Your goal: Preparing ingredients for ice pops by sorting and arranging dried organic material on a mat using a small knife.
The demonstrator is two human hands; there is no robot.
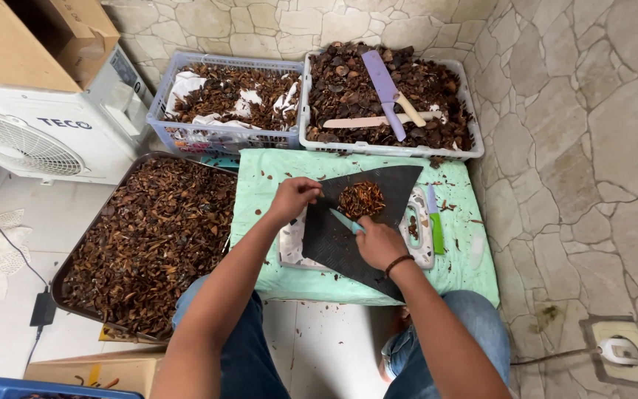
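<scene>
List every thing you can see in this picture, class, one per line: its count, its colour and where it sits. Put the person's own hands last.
Black mat: one, on the white cutting board.
Pile of brown pieces: one, on the mat.
Green cloth: one, covering the low table.
Green-handled knife: one, right of the board.
White baskets: two, holding brown pieces, at the wall.
Purple knife: one, in the right basket with wooden sticks.
Dark tray: one, full of brown pieces, on the floor at left.
White fan unit: one, far left.
Cardboard box: one, on that unit.
Left hand: on the mat's edge.
Right hand: grips a teal-bladed knife.
</scene>
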